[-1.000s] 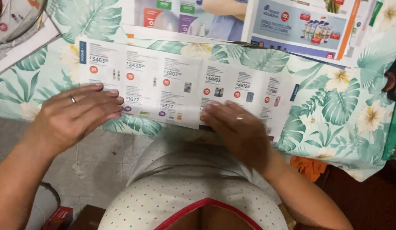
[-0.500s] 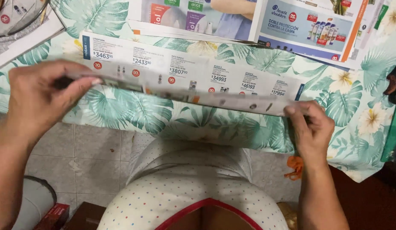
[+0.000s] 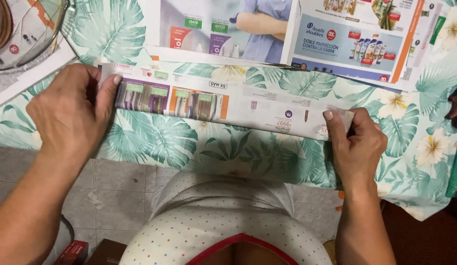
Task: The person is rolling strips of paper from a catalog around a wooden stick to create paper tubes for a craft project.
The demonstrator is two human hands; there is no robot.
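Folded catalogue strip (image 3: 223, 105): left hand (image 3: 71, 110) and right hand (image 3: 356, 147), grip closed pinching its 2 ends on the counter (image 3: 425, 147). Step: mid-fold. Next likely needs another even fold.

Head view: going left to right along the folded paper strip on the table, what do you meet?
Left hand gripping the strip's left end → folded catalogue strip stretched across the leaf-print tablecloth → right hand pinching its right end.
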